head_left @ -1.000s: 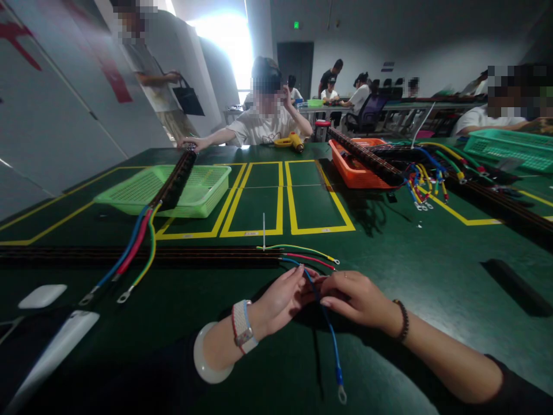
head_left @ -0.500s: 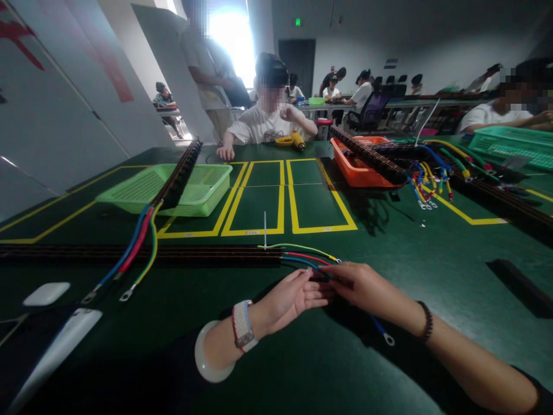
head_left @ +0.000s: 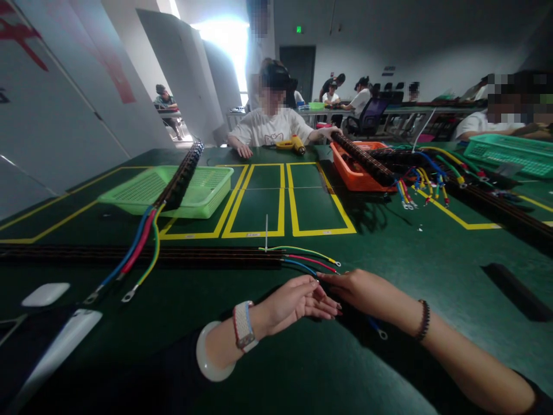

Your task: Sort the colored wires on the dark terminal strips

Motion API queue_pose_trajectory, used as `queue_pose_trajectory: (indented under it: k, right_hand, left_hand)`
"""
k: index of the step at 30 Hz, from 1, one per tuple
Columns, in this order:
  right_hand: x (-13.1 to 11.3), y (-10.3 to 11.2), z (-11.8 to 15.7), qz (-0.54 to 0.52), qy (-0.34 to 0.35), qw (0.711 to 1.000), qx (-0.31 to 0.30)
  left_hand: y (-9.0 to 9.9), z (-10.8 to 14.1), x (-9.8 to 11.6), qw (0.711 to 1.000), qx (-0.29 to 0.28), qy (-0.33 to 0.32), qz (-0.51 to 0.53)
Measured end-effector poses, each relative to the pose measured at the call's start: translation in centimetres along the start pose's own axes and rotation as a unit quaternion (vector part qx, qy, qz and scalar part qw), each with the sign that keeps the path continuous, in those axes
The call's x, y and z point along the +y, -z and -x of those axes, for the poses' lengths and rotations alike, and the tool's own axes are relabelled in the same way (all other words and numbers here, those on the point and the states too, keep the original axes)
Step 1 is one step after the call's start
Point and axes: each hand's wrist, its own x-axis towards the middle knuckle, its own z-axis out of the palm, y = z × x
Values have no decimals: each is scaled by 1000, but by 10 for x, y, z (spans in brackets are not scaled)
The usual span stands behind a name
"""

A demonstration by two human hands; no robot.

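A dark wire bundle lies across the green table, with yellow-green, red and blue wires fanning out of its right end. My left hand, palm turned up, has its thumb and forefinger closed at the blue wire's end. Fingers bent, my right hand meets it there from the right; its fingertips partly hide what they grip. Below the right hand a blue lead with a ring terminal sticks out. An upright white cable tie stands on the bundle.
A green basket carries a second bundle with lugged wires. At the right are an orange basket, more cables and a black strip. A person sits opposite near a yellow heat gun. A white case lies left.
My hands have shifted slightly downward, exposing the red wire's end. The person opposite has stretched an arm to the bundle on the orange basket, and its wire ends have moved.
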Motion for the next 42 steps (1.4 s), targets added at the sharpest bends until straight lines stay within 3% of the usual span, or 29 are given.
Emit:
queue_pose_trajectory:
  k: [5, 9, 14, 18, 25, 31, 36, 42]
  right_hand:
    - [1, 32, -4, -36, 10, 997, 71]
    - [13, 42, -34, -56, 12, 991, 117]
    - [25, 26, -74, -222, 23, 975, 14]
    - [25, 14, -82, -308, 24, 949, -65]
    - [25, 6, -79, -392, 21, 915, -97]
    - [20, 7, -76, -271, 21, 959, -79]
    - [10, 9, -72, -197, 25, 979, -52]
    - [-8, 12, -66, 33, 92, 993, 68]
  left_hand:
    - [0, 1, 2, 1000, 3, 7, 4]
    - [-1, 1, 4, 1000, 7, 14, 12]
    - [-3, 1, 5, 999, 22, 27, 27]
    - [-1, -1, 4, 999, 20, 32, 36]
    - [1, -2, 3, 998, 18, 38, 42]
    - [-3, 0, 6, 998, 25, 39, 45]
    - [2, -2, 3, 996, 16, 36, 76]
    - [2, -6, 3, 990, 37, 22, 137]
